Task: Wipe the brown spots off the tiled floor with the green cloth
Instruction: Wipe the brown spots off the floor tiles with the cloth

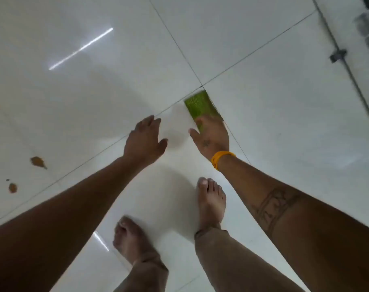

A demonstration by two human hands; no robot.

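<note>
Observed: a person stands barefoot on a glossy white tiled floor point(263, 123), both arms reaching down and forward.

Green cloth point(198, 106): folded into a compact rectangular pad, at the crossing of two grout lines near the centre of the floor in view. The frame is motion-blurred there; whether the pad lies flat on the tile or is just lifted cannot be told.

Right hand point(211, 135): fingers over the near end of the cloth, thumb splayed to the side. It appears to hold or press the pad; how far the fingers curl under it is not visible. A yellow wristband point(221, 158) sits at the wrist.

Left hand point(145, 138): fingers loosely spread, holding nothing, apart from the cloth.

Brown spots point(38, 162): several along the left edge of the view, well apart from the cloth. None appears wiped yet.

Handling assessment: the cloth should be light, soft and pliable, and will likely slide easily on the polished tile. Best taken flat under the palm and fingers so that the fold does not open; pinching one corner would likely let it unfold and trail.

Other: metal fitting point(338, 55) on a dark line at the upper right.
</note>
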